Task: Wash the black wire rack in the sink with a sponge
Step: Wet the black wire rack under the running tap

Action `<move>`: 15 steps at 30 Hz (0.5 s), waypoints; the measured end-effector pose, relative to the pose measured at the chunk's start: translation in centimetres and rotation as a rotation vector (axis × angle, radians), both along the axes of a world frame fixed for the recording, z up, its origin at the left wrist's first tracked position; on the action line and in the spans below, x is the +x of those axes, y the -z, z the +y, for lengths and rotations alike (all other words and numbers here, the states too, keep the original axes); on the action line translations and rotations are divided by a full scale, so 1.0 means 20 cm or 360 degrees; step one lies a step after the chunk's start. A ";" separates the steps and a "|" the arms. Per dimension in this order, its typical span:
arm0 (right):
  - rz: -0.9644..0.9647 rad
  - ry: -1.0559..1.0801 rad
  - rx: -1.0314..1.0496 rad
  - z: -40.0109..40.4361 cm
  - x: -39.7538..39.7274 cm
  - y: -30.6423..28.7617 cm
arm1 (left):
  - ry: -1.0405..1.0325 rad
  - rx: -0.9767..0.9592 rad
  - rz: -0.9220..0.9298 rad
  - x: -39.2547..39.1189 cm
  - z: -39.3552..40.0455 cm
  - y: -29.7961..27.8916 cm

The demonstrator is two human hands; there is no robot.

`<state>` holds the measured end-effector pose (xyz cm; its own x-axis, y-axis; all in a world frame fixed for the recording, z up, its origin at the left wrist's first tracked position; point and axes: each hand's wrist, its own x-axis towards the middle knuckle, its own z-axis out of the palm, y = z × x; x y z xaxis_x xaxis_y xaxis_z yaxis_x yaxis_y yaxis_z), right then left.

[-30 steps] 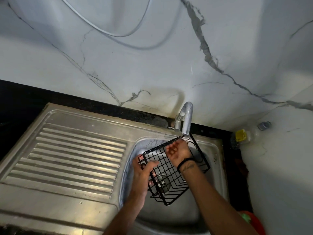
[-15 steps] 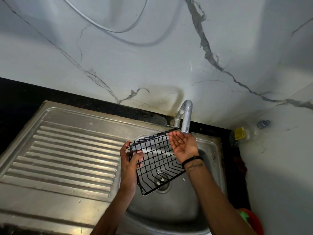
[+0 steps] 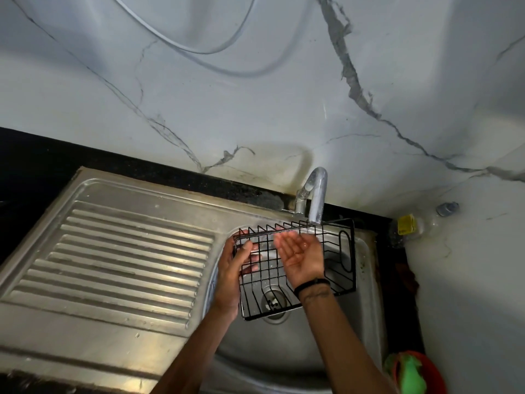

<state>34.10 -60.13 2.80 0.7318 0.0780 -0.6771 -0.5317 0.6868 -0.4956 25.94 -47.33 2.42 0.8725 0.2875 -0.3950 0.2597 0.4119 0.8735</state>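
Note:
The black wire rack (image 3: 338,251) is held up over the steel sink basin (image 3: 284,342), its upper edge just under the spout of the chrome tap (image 3: 316,194). My left hand (image 3: 231,275) grips the rack's left end, thumb over the wires. My right hand (image 3: 299,255) lies palm up and flat against the rack's middle, fingers straight, a black band on the wrist. The drain (image 3: 272,301) shows through the wires. A green sponge (image 3: 410,373) sits in a red bowl at the lower right, held by neither hand.
A ribbed steel draining board (image 3: 122,257) fills the left side. A red bowl (image 3: 431,371) stands at the lower right corner. A clear bottle with a yellow label (image 3: 409,224) lies by the marble wall behind the sink. A black counter strip runs along the back.
The rack has been turned and swung right and up, from a tilted diamond low in the basin to a level position under the tap. My right hand opened palm up against it.

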 end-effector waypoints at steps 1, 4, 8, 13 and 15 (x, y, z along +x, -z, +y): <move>0.0019 0.0106 0.0017 -0.02 0.02 0.00 | 0.0005 -0.0034 -0.0001 0.00 0.00 0.00; -0.0042 -0.0015 0.0046 0.07 -0.01 0.02 | -0.0002 -0.0052 0.0007 0.03 -0.01 0.00; -0.0010 -0.0520 -0.0094 0.18 -0.16 0.05 | -0.0047 -0.0008 0.0014 0.06 0.03 0.01; -0.0683 -0.1142 -0.0343 0.21 -0.38 -0.08 | -0.0276 0.0074 -0.0069 0.09 0.06 0.01; -0.1152 -0.1455 -0.0870 0.21 -0.48 -0.10 | -0.0390 0.0123 -0.0061 0.10 0.06 0.01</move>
